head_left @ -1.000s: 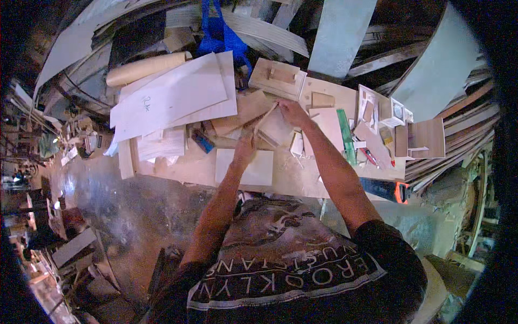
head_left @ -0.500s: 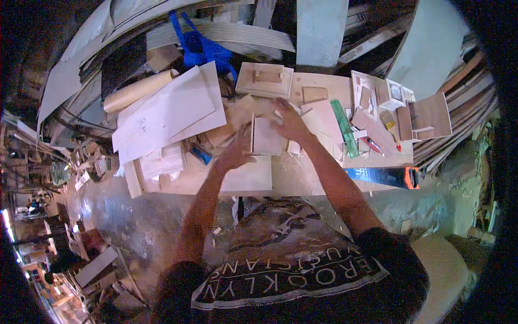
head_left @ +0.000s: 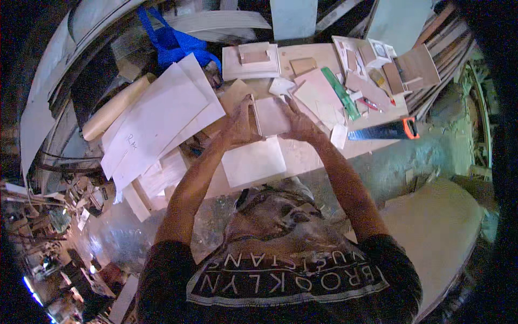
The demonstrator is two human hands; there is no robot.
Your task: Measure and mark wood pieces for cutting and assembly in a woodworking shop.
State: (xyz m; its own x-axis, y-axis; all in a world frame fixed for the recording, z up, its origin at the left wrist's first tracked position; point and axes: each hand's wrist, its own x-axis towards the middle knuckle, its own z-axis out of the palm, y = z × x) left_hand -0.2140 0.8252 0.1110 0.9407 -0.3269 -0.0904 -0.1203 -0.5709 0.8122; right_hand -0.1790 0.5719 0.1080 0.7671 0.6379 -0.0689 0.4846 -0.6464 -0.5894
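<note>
A small pale wooden box (head_left: pixel 272 116) with an upright strip along its left side lies between my hands on the worktable. My left hand (head_left: pixel 239 125) grips the left side, its fingers reaching to the far corner. On the opposite side, my right hand (head_left: pixel 298 122) holds the right edge, thumb toward me. A blank pale board (head_left: pixel 253 163) lies flat just in front of the box. Behind my right fingertips is a small white cut piece (head_left: pixel 281 86). The box's underside is hidden.
Large white sheets (head_left: pixel 156 116) cover the table's left. To the right lie a green straightedge (head_left: pixel 341 93), a handsaw (head_left: pixel 377 131) with an orange handle and a brush (head_left: pixel 380 81). A panel with a block (head_left: pixel 251 62) stands at the back, near a blue bag (head_left: pixel 175 46).
My right hand has come down from the box's far right corner to its right edge. My left hand has closed in on the left side. The whole view has shifted and tilted.
</note>
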